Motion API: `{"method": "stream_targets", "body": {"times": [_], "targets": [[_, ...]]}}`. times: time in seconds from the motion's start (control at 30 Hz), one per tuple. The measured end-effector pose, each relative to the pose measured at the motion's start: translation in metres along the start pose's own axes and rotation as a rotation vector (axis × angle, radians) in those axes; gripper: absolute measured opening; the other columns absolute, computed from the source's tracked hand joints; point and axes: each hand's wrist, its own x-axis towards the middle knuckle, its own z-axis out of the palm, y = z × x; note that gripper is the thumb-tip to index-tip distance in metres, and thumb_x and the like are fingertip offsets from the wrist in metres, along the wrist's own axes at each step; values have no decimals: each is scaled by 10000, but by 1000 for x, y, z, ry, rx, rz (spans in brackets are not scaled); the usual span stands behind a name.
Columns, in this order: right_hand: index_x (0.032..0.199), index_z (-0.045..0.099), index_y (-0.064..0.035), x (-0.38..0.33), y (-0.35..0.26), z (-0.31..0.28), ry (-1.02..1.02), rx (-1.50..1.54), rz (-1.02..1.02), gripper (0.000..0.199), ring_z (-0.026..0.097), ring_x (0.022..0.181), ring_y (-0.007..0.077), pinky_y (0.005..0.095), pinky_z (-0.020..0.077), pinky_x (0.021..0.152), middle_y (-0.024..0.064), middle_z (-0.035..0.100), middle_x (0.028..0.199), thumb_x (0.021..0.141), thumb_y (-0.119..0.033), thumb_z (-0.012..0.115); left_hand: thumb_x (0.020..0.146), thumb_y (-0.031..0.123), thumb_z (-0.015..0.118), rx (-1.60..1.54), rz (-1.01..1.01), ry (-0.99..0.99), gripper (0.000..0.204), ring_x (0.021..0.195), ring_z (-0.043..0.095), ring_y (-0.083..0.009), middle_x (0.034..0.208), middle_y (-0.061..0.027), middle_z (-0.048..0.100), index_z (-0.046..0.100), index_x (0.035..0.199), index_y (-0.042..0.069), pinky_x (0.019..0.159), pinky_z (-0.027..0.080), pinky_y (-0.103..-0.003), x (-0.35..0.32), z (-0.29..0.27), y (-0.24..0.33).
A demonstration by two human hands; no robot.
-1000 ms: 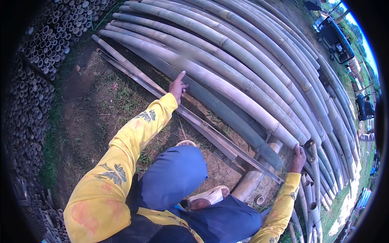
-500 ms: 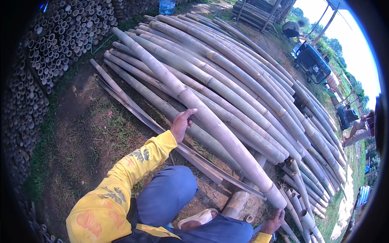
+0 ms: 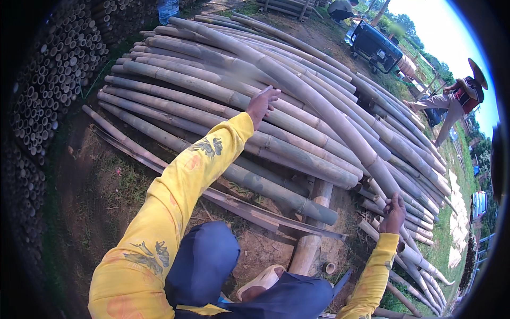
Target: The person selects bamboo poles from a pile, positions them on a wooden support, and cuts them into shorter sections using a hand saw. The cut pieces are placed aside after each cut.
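A long, pale bamboo pole [image 3: 319,106] lies slantwise across the top of a pile of bamboo poles [image 3: 212,80]. My right hand [image 3: 393,213] is closed on its near end, at the right. My left hand [image 3: 262,106] reaches over the pile just below the pole's middle, fingers apart and partly stretched out, with nothing seen in them. The left palm is turned from view. Close to my knees lie split bamboo strips [image 3: 249,212] and a thick bamboo log [image 3: 306,255], which runs under the pile's near edge.
Stacked bamboo with round cut ends [image 3: 58,80] rises at the left. Beyond the pile stand a dark, boxy machine [image 3: 376,47] and a blue-tinted water bottle [image 3: 168,10]. A person in a wide hat [image 3: 465,98] is at the far right; another crouches at the back [image 3: 340,9].
The pale pole has moved away from me, up onto the pile. My left hand has let go of it; my right hand has risen with its near end. The view has shifted right.
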Motion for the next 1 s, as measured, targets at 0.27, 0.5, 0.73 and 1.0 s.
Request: {"method": "stream_targets", "body": {"times": [0.27, 0.5, 0.73, 1.0], "targets": [[1600, 366, -147, 162, -30, 81, -282, -94, -1, 632, 515, 1354, 218, 473, 348, 1104, 34, 379, 1654, 1043, -321, 608, 920, 244, 699, 288, -80, 91, 610, 719, 536, -50, 1117, -48, 694, 528, 1446, -11, 608, 441, -195, -54, -110, -42], [1496, 526, -49, 58, 38, 65, -418, -485, -122, 557, 707, 1006, 189, 296, 534, 861, 157, 666, 1340, 985, -206, 685, 913, 145, 718, 379, -139, 356, 187, 674, 553, -52, 903, -19, 686, 645, 1060, 55, 566, 439, -215, -111, -249, -88], [1220, 666, 107, -13, 189, -44, -130, -925, 469, 664, 723, 736, 225, 344, 565, 676, 160, 735, 896, 917, -479, 735, 865, 439, 791, 194, -468, 433, 569, 811, 613, -121, 1060, -100, 675, 603, 1199, 17, 651, 484, -254, -128, -281, -166], [1086, 740, -43, -58, 223, -31, -83, -591, 498, 320, 466, 550, 68, 227, 351, 467, -28, 591, 754, 957, -335, 726, 794, 585, 803, 38, -510, 799, 992, 1284, 486, -375, 1462, -213, 453, 421, 1517, 23, 1056, 463, -513, -100, -214, -203]]}}
